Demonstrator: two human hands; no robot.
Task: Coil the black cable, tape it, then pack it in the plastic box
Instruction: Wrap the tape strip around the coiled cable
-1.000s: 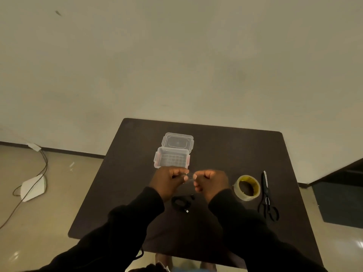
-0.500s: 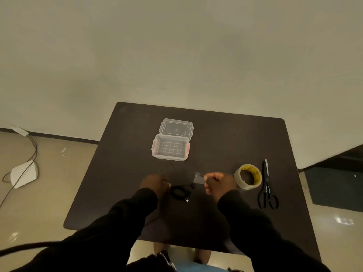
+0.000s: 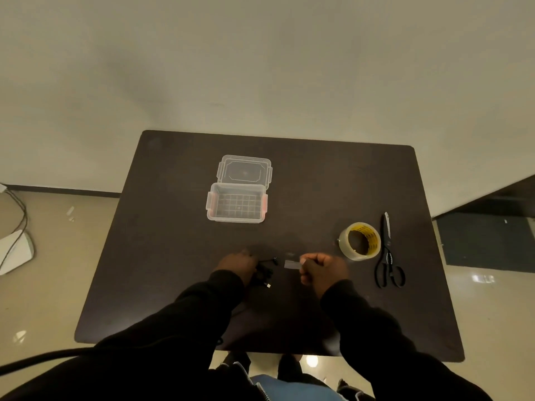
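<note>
Taping step in hand. Left hand (image 3: pixel 237 263) closed on the coiled black cable (image 3: pixel 264 274) at the desk (image 3: pixel 318 183) front; right hand (image 3: pixel 322 270) pinching a cut tape strip (image 3: pixel 291 264) just beside. Next, likely: wrap strip round coil, then reach to the open plastic box (image 3: pixel 236 205) farther back.

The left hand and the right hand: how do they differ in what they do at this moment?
The left hand rests on the coiled black cable on the table; the right hand is off the cable and pinches a short strip of tape. The left hand lies flatter; the right hand is a closed fist. Both come from black sleeves, near the table's front.
</note>
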